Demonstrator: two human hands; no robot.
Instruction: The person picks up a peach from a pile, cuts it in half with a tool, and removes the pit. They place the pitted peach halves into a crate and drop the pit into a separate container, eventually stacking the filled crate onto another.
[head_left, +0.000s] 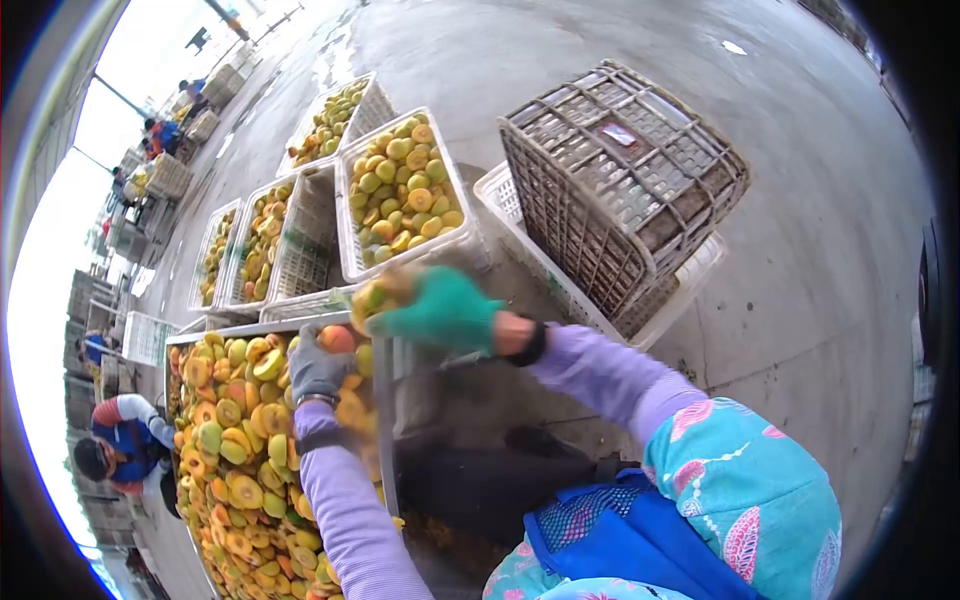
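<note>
My left hand [321, 366], in a grey glove, is closed around a reddish peach [337, 339] over a metal-edged bin filled with halved peaches [245, 430]. To its right, my right hand [440, 312] in a green glove is smeared by motion above the bin's rim [384, 420]. Yellow-green peach pieces [374, 299] show at its fingertips, held in its grip. Just beyond that hand stands a white crate [462, 236] heaped with peach halves.
More crates of peach halves [265, 240] stand ahead, with an unfilled crate [310, 225] among them. At right, a brown wire-barred crate [620, 160] sits on a white crate [700, 265]. A person [125, 445] works across the bin, others farther off.
</note>
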